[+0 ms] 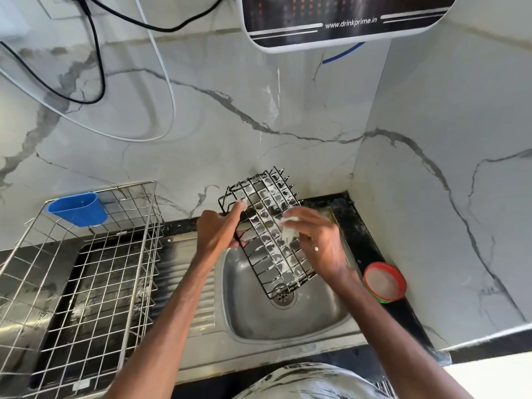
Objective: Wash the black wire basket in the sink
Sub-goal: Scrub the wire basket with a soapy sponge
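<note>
The black wire basket point(266, 223) is tilted over the steel sink point(316, 315), its lower end near the drain point(283, 296) and its upper end against the marble wall. White soap foam covers much of its mesh. My left hand point(220, 230) grips the basket's left edge. My right hand point(319, 240) holds a small foamy scrubber point(289, 226) pressed against the mesh on the right side.
A large steel wire dish rack point(86, 272) with a blue plastic cup point(77, 208) hooked on it stands on the left drainboard. A round red-and-green tub of soap point(384, 282) sits on the black counter right of the sink. A water purifier point(345, 18) and cables hang above.
</note>
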`<state>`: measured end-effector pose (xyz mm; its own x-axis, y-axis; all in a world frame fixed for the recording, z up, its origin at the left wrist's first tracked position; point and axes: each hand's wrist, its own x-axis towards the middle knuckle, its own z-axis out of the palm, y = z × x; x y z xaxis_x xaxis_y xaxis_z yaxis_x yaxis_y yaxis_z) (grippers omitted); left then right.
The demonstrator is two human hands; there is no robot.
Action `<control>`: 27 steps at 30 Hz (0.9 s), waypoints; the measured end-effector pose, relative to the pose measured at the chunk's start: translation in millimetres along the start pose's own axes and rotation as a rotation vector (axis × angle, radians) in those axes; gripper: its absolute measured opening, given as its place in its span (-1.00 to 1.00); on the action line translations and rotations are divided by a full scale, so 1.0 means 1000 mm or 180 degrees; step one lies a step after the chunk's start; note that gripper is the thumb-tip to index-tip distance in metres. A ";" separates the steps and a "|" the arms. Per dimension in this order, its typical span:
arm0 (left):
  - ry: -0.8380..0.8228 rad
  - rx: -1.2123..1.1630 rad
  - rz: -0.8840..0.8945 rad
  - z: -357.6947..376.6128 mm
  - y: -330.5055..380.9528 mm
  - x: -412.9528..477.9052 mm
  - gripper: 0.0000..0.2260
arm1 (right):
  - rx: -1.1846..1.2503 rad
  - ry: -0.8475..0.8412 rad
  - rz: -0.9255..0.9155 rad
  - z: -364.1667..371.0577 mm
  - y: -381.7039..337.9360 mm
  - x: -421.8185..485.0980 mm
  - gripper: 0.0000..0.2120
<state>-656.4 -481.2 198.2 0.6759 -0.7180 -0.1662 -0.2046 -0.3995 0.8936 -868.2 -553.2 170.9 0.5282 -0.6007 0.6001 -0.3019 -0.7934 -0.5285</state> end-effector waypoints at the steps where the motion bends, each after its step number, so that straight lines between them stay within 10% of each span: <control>1: 0.0011 0.0006 -0.0001 0.001 0.000 -0.001 -0.45 | 0.0008 0.0049 0.0042 0.001 0.002 0.005 -0.48; 27: 0.0158 -0.0316 -0.0303 -0.007 -0.009 0.004 -0.51 | 0.0035 0.0417 0.0192 -0.008 0.017 -0.013 -0.58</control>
<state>-646.7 -476.3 192.5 0.7235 -0.6496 -0.2336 -0.0685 -0.4042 0.9121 -886.6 -560.0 158.7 0.4010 -0.6556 0.6398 -0.3211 -0.7547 -0.5721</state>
